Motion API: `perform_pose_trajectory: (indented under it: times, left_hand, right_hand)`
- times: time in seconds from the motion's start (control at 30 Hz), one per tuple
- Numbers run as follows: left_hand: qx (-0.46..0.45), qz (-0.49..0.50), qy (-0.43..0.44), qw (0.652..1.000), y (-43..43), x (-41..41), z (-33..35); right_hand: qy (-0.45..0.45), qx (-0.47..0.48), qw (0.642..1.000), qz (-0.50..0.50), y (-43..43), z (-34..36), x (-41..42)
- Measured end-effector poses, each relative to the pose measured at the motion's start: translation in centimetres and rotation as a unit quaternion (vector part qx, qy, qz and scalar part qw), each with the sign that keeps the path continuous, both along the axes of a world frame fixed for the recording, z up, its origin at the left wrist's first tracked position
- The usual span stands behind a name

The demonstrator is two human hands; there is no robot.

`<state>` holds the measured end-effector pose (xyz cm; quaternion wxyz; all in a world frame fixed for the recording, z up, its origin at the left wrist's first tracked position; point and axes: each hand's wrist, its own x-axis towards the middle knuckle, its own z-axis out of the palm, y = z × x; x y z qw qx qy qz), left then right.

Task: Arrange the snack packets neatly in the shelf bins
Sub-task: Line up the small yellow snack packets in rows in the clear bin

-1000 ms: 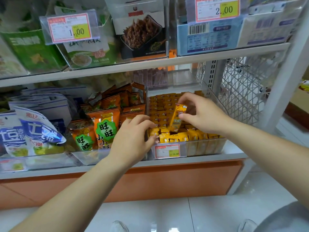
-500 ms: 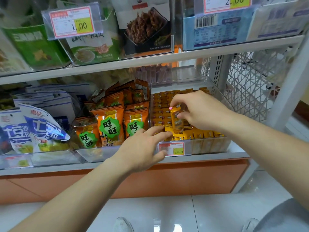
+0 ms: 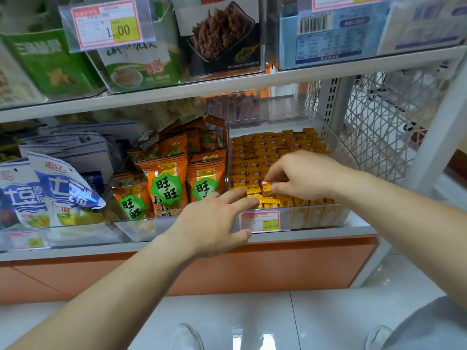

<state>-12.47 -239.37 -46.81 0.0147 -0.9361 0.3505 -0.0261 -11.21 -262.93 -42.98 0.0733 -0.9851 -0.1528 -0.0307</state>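
A clear plastic bin (image 3: 336, 145) on the lower shelf holds rows of several small yellow snack packets (image 3: 275, 147). My right hand (image 3: 303, 174) reaches into the bin's front rows and pinches one yellow packet (image 3: 267, 190) between thumb and fingertips, low among the others. My left hand (image 3: 214, 224) lies with straight fingers over the bin's front left corner, fingertips touching the front yellow packets, thumb under the rim beside the price tag (image 3: 260, 221). To the left, a second clear bin holds orange snack bags (image 3: 166, 183) with green labels, standing upright.
Blue and white bags (image 3: 50, 190) fill the far left bin. The shelf above (image 3: 227, 84) carries green, black and blue boxes behind price tags. A white mesh side panel (image 3: 386, 122) and shelf upright (image 3: 439, 132) close the right end. White floor tiles and my shoes lie below.
My right hand has lowered the yellow packet from upright above the bin down into the front rows. My left hand has slid right from the orange bags to the yellow bin's front corner.
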Motion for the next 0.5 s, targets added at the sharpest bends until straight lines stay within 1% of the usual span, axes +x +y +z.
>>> perform_pose_trajectory:
  times: [0.1,0.13,0.17,0.23,0.27,0.33,0.4,0.43,0.5]
  left_hand:
    - [0.009,0.007,-0.004,1.000,-0.2,-0.3,-0.1]
    - [0.011,0.009,-0.005,1.000,-0.4,-0.3,0.0]
    - [0.012,0.010,-0.008,1.000,-0.5,-0.3,0.0]
    - [0.017,0.011,-0.019,1.000,-0.7,-0.3,0.2]
    - [0.021,0.013,-0.026,0.999,-0.7,-0.3,0.2]
    - [0.025,0.020,-0.035,0.999,-1.0,-0.4,0.3]
    - [0.028,0.026,-0.030,0.999,-1.2,-0.4,0.3]
    - [0.028,0.026,-0.025,0.999,-1.3,-0.4,0.4]
    - [0.028,0.026,-0.017,0.999,-1.4,-0.3,0.5]
  right_hand:
    - [0.055,-0.031,0.998,0.011,0.2,-0.7,0.4]
    - [0.044,-0.039,0.998,0.011,0.4,-0.8,0.6]
    - [0.013,-0.046,0.999,0.008,0.7,-1.0,0.8]
    - [-0.050,-0.029,0.998,0.008,1.6,-1.2,1.4]
    - [-0.054,-0.009,0.998,0.011,2.1,-1.4,1.6]
    - [-0.014,0.029,0.999,0.011,2.6,-1.5,2.0]
    - [0.016,0.042,0.999,0.008,2.7,-1.7,2.2]
    - [0.012,0.036,0.999,0.012,2.7,-1.7,2.3]
    - [-0.025,0.005,0.999,0.033,2.9,-2.0,2.4]
